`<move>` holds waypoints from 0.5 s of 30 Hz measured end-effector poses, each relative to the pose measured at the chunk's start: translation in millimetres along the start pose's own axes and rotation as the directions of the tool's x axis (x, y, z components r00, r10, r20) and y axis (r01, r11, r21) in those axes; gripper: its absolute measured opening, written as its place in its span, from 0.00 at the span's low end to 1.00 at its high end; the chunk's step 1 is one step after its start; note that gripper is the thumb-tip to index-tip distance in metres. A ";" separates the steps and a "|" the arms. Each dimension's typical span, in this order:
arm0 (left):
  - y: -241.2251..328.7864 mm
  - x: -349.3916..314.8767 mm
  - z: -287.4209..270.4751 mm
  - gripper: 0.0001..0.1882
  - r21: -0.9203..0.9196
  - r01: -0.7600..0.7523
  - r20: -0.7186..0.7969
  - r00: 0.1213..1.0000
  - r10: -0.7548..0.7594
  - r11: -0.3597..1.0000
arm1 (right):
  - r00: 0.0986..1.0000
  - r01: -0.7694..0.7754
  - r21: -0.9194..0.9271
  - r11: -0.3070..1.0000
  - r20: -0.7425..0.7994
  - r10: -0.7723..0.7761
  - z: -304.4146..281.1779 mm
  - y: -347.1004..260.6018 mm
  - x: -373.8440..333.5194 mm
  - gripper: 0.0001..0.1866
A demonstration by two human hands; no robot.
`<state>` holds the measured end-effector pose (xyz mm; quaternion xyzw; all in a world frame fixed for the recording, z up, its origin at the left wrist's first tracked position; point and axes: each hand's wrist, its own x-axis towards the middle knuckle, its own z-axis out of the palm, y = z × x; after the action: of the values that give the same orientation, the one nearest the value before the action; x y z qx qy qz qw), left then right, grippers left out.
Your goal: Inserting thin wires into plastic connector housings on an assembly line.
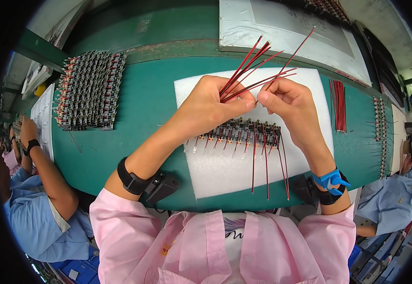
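Observation:
My left hand (210,102) is closed around a loose bundle of red and black wires (251,64), whose ends fan out above it. Close beside it, my right hand (289,99) pinches one wire (297,53) that slants up to the right. The fingertips of both hands almost meet. Below them, a row of small black circuit boards (244,133) lies on a white foam sheet (215,177). Short leads with clear tips stick out along its near side. From its right part, several longer red and black wires (267,173) trail toward me.
A stack of similar boards (91,90) stands left on the green table (144,87). Right of the foam lie more red-black wires (338,106) and strips of small parts (381,137). A white panel (305,35) is at the back. Co-workers in blue sit on both sides.

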<state>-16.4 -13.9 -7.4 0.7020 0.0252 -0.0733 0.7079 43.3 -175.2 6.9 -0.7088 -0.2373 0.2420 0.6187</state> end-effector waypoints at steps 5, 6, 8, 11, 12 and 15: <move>2.9 -2.8 0.6 0.08 0.117 -0.003 -0.030 1.000 0.006 0.993 | 0.999 0.029 -0.070 0.997 -0.028 -0.031 4.4 4.3 -0.7 0.06; 4.2 -3.9 0.7 0.08 0.166 -0.010 -0.031 0.999 0.016 0.986 | 0.998 0.040 -0.093 0.995 -0.037 -0.044 5.2 5.0 -0.9 0.06; 3.9 -5.1 1.6 0.08 0.213 -0.017 -0.033 0.999 0.025 0.977 | 0.999 0.025 -0.099 0.995 -0.036 -0.029 5.7 4.1 -1.5 0.06; 2.2 -5.6 4.4 0.08 0.222 -0.084 -0.079 0.991 0.104 0.971 | 0.999 -0.005 -0.111 0.994 -0.038 0.001 6.2 4.6 -2.0 0.06; 1.9 -5.5 4.2 0.08 0.220 -0.082 -0.080 0.992 0.102 0.972 | 0.997 0.063 -0.160 0.985 -0.038 -0.070 6.7 7.3 -2.0 0.06; 1.6 -4.2 3.3 0.08 0.299 -0.097 -0.098 0.986 0.132 0.949 | 0.978 0.192 -0.256 0.947 -0.026 -0.206 7.8 12.4 -2.9 0.06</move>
<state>-20.5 -16.9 -5.2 0.8026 0.0144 0.0062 0.5964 36.5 -172.6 -6.1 -0.7600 -0.3202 0.1277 0.5510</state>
